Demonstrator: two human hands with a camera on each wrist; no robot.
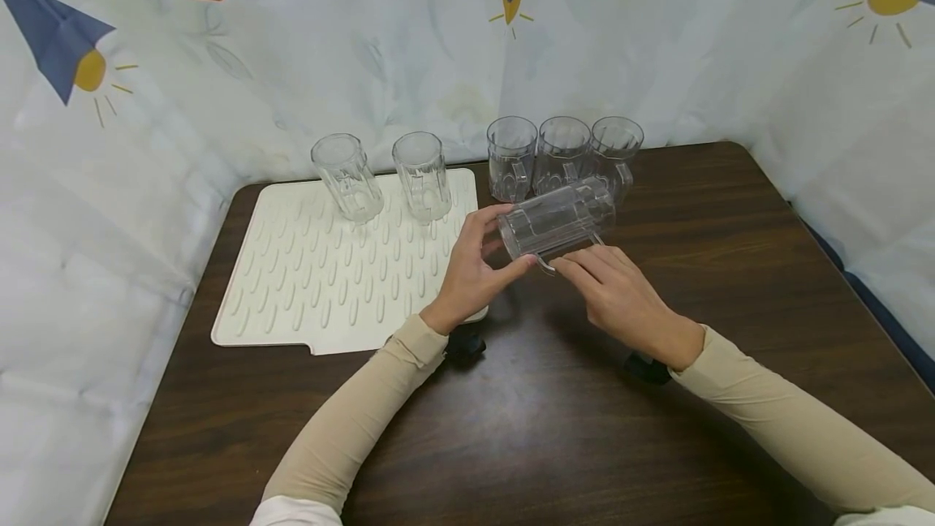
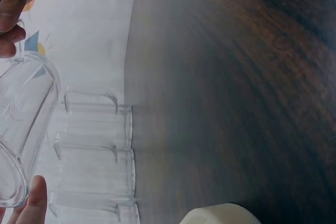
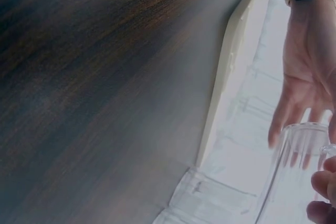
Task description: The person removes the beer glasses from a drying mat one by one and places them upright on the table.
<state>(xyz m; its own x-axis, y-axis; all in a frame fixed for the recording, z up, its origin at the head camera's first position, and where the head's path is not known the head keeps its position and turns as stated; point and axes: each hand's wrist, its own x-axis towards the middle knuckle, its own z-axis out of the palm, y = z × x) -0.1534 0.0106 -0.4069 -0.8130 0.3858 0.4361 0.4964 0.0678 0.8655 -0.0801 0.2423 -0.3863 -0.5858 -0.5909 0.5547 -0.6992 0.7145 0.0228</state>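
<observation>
A clear glass mug [image 1: 551, 220] is held tipped on its side above the table. My right hand [image 1: 621, 295] grips its handle, with the fingers [image 2: 13, 11] curled at the handle in the left wrist view. Around the mug's left end, my left hand [image 1: 471, 266] has its fingers on the far side and its thumb on the near side. Through the glass of the mug [image 3: 296, 182] in the right wrist view, fingers of the left hand [image 3: 310, 77] show. Whether that end is rim or base, I cannot tell.
Two glass mugs [image 1: 424, 177] stand on a white ridged drying mat [image 1: 292, 266] at the left. Behind the held mug, three more glass mugs [image 1: 511, 153] stand in a row at the table's [image 1: 730, 266] back edge. A patterned white curtain [image 1: 438, 47] hangs behind.
</observation>
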